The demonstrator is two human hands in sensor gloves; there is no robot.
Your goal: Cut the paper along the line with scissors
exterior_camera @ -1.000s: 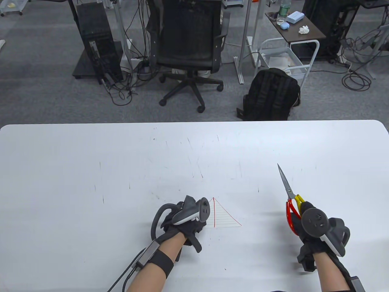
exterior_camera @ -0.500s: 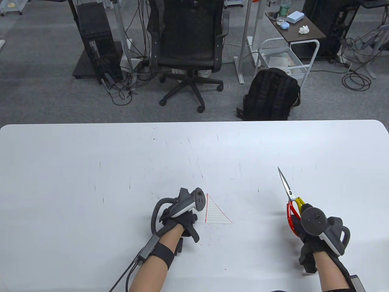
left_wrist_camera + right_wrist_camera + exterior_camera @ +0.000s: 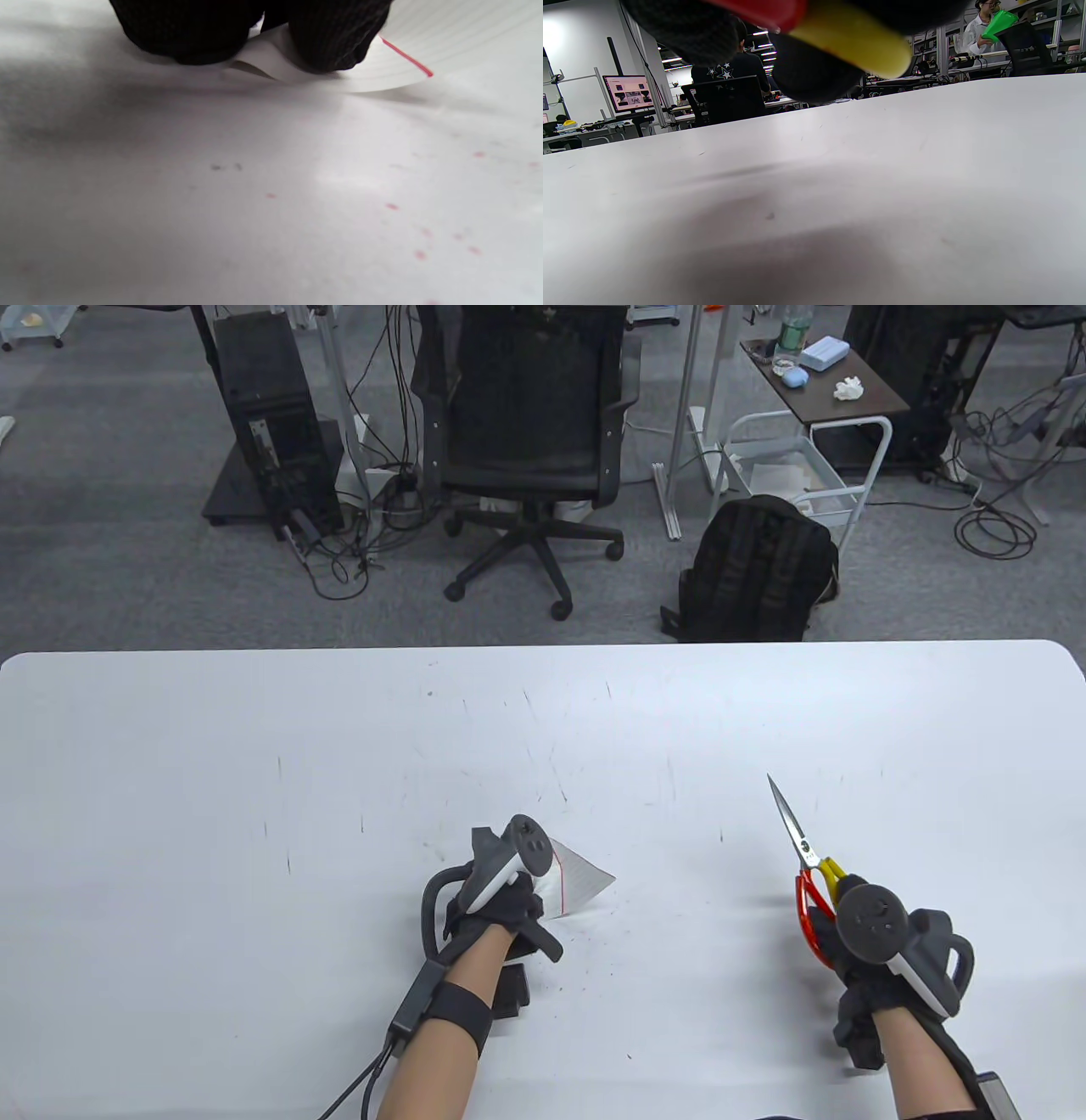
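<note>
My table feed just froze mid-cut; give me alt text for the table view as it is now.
On a white table, the left hand grips a lined paper with a red line, its right tip lifted. The right hand holds red-and-yellow scissors, blades pointing away, well apart from the paper.

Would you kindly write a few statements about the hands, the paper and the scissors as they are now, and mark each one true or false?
1. The left hand grips the paper. True.
2. The scissors lie loose on the table. False: the right hand holds them by the red and yellow handles.
3. The scissor blades are cutting into the paper. False: they are well apart from it, off to its right.
4. A red line shows on the paper. True.
5. The scissor tips point away from the person. True.
</note>
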